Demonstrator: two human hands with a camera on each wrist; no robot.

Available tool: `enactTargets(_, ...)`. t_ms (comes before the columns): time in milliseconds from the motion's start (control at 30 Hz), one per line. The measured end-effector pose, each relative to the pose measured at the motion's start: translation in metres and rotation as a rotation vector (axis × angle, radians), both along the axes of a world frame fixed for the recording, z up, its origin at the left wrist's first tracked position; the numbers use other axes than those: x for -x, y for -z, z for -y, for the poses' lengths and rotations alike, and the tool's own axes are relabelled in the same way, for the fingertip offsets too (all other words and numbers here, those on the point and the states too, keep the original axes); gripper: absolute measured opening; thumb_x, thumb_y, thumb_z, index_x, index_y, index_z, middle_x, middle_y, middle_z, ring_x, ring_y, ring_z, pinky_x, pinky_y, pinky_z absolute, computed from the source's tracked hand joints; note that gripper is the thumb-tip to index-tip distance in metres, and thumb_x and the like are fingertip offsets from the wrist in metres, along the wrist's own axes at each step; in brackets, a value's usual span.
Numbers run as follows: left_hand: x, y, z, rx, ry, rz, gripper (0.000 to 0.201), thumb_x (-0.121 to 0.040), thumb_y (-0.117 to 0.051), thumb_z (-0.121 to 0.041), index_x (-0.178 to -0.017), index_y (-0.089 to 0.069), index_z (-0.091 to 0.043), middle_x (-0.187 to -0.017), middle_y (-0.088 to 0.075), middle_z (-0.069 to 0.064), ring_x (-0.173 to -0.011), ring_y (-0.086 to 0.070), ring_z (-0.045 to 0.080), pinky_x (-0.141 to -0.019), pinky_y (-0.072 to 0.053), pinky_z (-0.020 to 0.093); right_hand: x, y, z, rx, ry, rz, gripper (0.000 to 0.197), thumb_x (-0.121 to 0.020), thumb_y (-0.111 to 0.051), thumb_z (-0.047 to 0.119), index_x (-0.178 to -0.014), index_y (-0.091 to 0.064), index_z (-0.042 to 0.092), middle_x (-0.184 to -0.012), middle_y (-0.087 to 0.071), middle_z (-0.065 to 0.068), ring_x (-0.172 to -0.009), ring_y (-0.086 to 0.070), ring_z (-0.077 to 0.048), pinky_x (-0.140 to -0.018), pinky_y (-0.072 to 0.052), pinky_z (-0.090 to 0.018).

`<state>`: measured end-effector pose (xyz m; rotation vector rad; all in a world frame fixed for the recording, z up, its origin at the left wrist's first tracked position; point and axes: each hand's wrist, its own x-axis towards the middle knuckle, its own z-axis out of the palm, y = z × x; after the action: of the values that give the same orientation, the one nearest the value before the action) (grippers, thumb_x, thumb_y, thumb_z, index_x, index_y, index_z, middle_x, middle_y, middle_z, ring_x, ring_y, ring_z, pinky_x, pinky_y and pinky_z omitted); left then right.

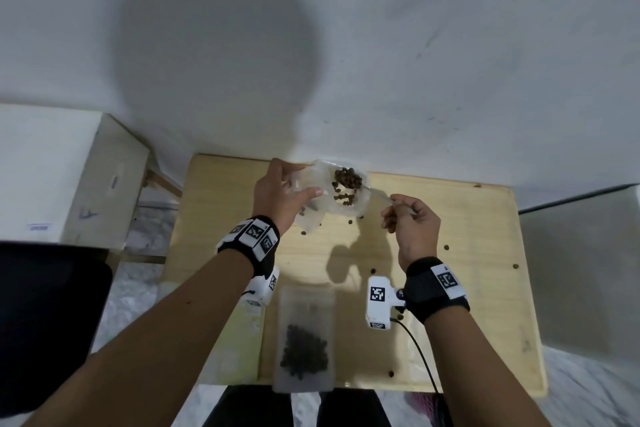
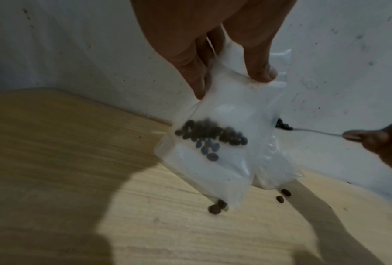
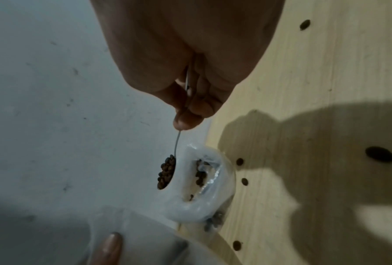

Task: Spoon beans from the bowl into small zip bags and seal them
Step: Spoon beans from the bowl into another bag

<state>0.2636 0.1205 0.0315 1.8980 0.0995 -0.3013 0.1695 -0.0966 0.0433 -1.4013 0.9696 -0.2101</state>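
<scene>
My left hand point(image 1: 282, 192) point(image 2: 231, 84) pinches the top of a small translucent zip bag point(image 1: 309, 218) point(image 2: 224, 165) point(image 3: 145, 238), which hangs tilted just above the table with a band of beans point(image 2: 211, 138) inside. Right beside it, at the table's far edge, stands a round translucent bowl point(image 1: 362, 205) point(image 3: 186, 211) holding a few beans. My right hand point(image 1: 405, 215) point(image 3: 186, 111) pinches the thin handle of a metal spoon point(image 1: 379, 197) point(image 2: 315, 131) point(image 3: 177, 143). The spoon's head, heaped with beans point(image 1: 348, 178) point(image 3: 166, 173), is at the bowl's far rim.
A flat zip bag with beans point(image 1: 304, 326) lies near the front edge of the wooden table point(image 1: 478, 305). Several loose beans point(image 1: 446, 247) point(image 2: 214, 208) point(image 3: 379, 154) are scattered over the table. A white wall backs it, and a pale box point(image 1: 86, 177) stands at the left.
</scene>
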Motion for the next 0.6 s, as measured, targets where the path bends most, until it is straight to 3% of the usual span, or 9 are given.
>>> enactTargets(67,0.001,-0.005,0.002,-0.027,0.011,-0.014,0.055,-0.071,-0.096,-0.029,-0.108,-0.058,-0.019,-0.104,-0.062,-0.016,-0.089,-0.065,0.002,-0.068,-0.053,0.007,-0.002,-0.017,0.0,0.01,-0.02,0.039,0.019,-0.1,-0.051,-0.006,-0.098,-0.068,0.002,-0.063,-0.066,-0.01,-0.045,-0.052,-0.016,-0.046,-0.043,-0.022)
enactTargets(167,0.003,-0.015,0.004,-0.039,0.004,-0.016,0.053,-0.071,-0.096,-0.028,-0.104,-0.056,-0.019,-0.103,-0.064,-0.01,-0.074,-0.061,-0.004,-0.053,-0.051,0.008,-0.003,-0.045,-0.001,0.028,-0.054,0.096,0.019,-0.098,-0.05,-0.008,-0.101,-0.068,-0.002,-0.063,-0.064,-0.011,-0.044,-0.05,-0.016,-0.046,-0.042,-0.021)
enactTargets(333,0.005,-0.036,0.013,-0.075,0.023,0.029,0.058,-0.065,-0.098,-0.038,-0.104,-0.058,-0.022,-0.111,-0.071,-0.008,-0.068,-0.066,0.0,-0.054,-0.056,0.016,-0.004,-0.081,-0.002,0.107,-0.151,0.149,0.016,-0.098,-0.053,-0.005,-0.101,-0.069,-0.002,-0.061,-0.065,-0.008,-0.046,-0.052,-0.019,-0.048,-0.043,-0.021)
enactTargets(433,0.007,-0.049,0.019,-0.102,0.055,0.07,0.062,-0.065,-0.098,-0.041,-0.108,-0.058,-0.022,-0.11,-0.071,-0.009,-0.068,-0.066,0.0,-0.053,-0.051,0.01,-0.004,-0.091,-0.001,0.185,-0.205,0.142,0.015,-0.099,-0.055,0.0,-0.1,-0.07,0.002,-0.064,-0.067,-0.009,-0.047,-0.054,-0.018,-0.049,-0.044,-0.021)
enactTargets(533,0.009,-0.057,0.022,-0.121,0.085,0.075,0.067,-0.064,-0.098,-0.044,-0.114,-0.058,-0.022,-0.111,-0.069,-0.011,-0.075,-0.063,-0.006,-0.052,-0.05,0.009,-0.003,-0.098,0.002,0.258,-0.253,0.131,0.017,-0.098,-0.055,0.001,-0.098,-0.071,0.007,-0.066,-0.069,-0.01,-0.047,-0.056,-0.016,-0.05,-0.044,-0.021)
enactTargets(600,0.009,-0.059,0.023,-0.173,0.101,0.095,0.068,-0.063,-0.097,-0.051,-0.113,-0.059,-0.025,-0.108,-0.068,-0.012,-0.087,-0.063,-0.003,-0.061,-0.045,0.007,-0.003,-0.102,0.004,0.306,-0.275,0.116,0.018,-0.097,-0.055,0.002,-0.096,-0.071,0.01,-0.065,-0.07,-0.007,-0.047,-0.056,-0.016,-0.05,-0.045,-0.021)
